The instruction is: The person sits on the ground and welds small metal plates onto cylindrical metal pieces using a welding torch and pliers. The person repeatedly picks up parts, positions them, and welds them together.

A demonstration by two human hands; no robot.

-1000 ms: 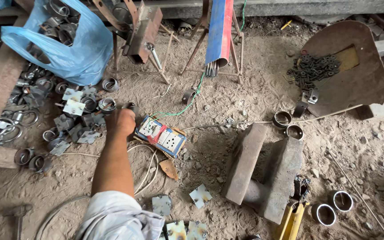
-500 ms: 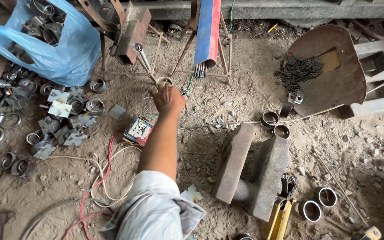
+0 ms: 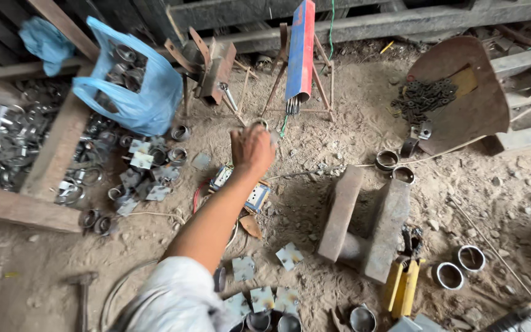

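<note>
— Fingers (image 3: 259,138) on the left hand (image 3: 252,149) were curled nearly closed round a small metal ring (image 3: 259,123), held above the sandy floor (image 3: 511,203).

— And the rest?

— Judging by it, early going: a blue bag (image 3: 133,92) of rings, more scattered rings (image 3: 179,132), loose square plates (image 3: 244,267).

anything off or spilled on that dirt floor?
Yes. Metal rings and square plates lie scattered loose on the dirt beside the blue plastic bag. A power strip sits in the sand, under the outstretched left hand holding a ring.
</note>
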